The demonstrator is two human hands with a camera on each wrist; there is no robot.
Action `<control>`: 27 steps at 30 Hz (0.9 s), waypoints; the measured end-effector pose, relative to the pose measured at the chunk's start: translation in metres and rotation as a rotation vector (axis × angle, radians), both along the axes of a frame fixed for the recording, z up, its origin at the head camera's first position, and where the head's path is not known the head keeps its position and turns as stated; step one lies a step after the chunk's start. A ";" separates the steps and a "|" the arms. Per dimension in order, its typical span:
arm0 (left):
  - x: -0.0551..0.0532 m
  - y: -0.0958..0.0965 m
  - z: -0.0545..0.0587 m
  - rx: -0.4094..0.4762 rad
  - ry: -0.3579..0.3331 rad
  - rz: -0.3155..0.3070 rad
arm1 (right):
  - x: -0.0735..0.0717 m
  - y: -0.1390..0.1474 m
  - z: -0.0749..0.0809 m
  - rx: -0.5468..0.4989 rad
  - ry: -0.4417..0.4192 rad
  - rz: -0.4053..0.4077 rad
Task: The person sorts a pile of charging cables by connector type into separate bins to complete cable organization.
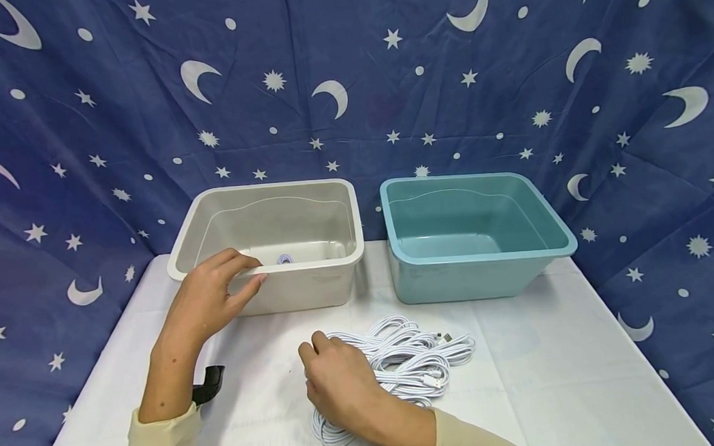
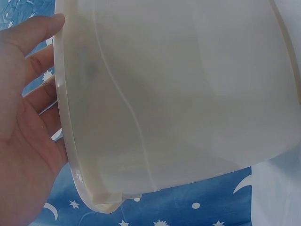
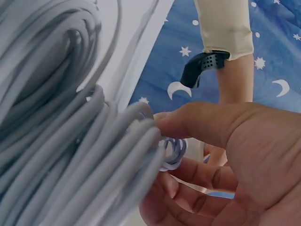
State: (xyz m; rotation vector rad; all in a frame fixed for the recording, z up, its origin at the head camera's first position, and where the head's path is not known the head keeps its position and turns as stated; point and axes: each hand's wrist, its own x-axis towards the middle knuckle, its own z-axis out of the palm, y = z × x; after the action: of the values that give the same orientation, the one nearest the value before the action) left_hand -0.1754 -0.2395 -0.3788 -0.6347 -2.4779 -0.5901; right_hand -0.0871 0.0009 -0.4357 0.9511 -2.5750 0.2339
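Note:
My left hand (image 1: 205, 299) holds the front rim of a beige plastic bin (image 1: 299, 286), thumb on the outside and fingers over the edge. In the left wrist view, the thumb tip meets the rim (image 2: 66, 101). A small lilac cable coil (image 1: 284, 259) lies inside this bin. Below, my right hand (image 1: 342, 381) is at the left side of a pile of bundled white cables (image 1: 402, 357). Another small lilac cable coil (image 3: 175, 154) shows between the right thumb and fingers, pinched beside the thick white loops (image 3: 113, 174).
A teal bin (image 1: 458, 278) stands right of the beige one, also open at the top. Both are on a white-covered table (image 1: 562, 374) against a blue moon-and-star cloth (image 1: 375, 113). Metal cable plugs (image 1: 444, 338) stick out of the pile. A black strap (image 1: 209, 385) hangs at the left wrist.

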 end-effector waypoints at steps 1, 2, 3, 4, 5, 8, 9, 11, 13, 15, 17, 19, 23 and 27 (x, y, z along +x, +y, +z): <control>0.000 0.000 0.000 0.000 -0.001 0.002 | 0.000 0.001 0.001 -0.014 -0.013 0.007; 0.000 0.000 0.000 0.001 -0.004 0.002 | -0.001 0.002 0.003 -0.028 -0.020 0.013; 0.000 0.000 0.000 0.002 -0.006 0.004 | -0.001 0.003 0.004 -0.040 -0.026 0.017; 0.000 0.000 0.000 0.001 -0.008 0.006 | -0.002 0.004 0.005 -0.052 -0.030 0.020; 0.000 0.000 0.000 0.001 -0.009 0.009 | -0.002 0.005 0.007 -0.063 -0.034 0.024; 0.000 0.000 -0.001 0.001 -0.013 0.016 | -0.003 0.007 0.011 -0.100 -0.061 0.038; 0.000 0.000 -0.001 0.001 -0.013 0.016 | -0.003 0.008 0.013 -0.117 -0.075 0.044; 0.000 0.000 -0.001 0.001 -0.010 0.016 | -0.003 0.009 0.015 -0.159 -0.100 0.058; 0.000 0.000 -0.001 0.002 -0.011 0.014 | -0.003 0.010 0.018 -0.211 -0.117 0.075; 0.000 0.000 -0.002 0.003 -0.012 0.014 | -0.004 0.011 0.021 -0.267 -0.125 0.095; 0.000 0.000 -0.002 0.001 -0.014 0.016 | -0.005 0.013 0.025 -0.322 -0.128 0.114; 0.000 0.000 -0.002 0.001 -0.018 0.017 | -0.006 0.015 0.028 -0.371 -0.134 0.132; 0.000 0.000 -0.001 -0.003 -0.016 0.018 | -0.011 0.021 0.035 -0.451 -0.148 0.145; 0.000 0.000 0.000 -0.005 -0.016 0.023 | -0.017 0.028 0.044 -0.544 -0.137 0.166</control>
State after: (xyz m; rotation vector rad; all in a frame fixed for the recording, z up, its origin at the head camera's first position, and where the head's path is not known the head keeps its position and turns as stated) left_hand -0.1755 -0.2393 -0.3792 -0.6052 -2.4985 -0.5831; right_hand -0.1040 0.0287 -0.3920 0.9533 -2.3439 1.0153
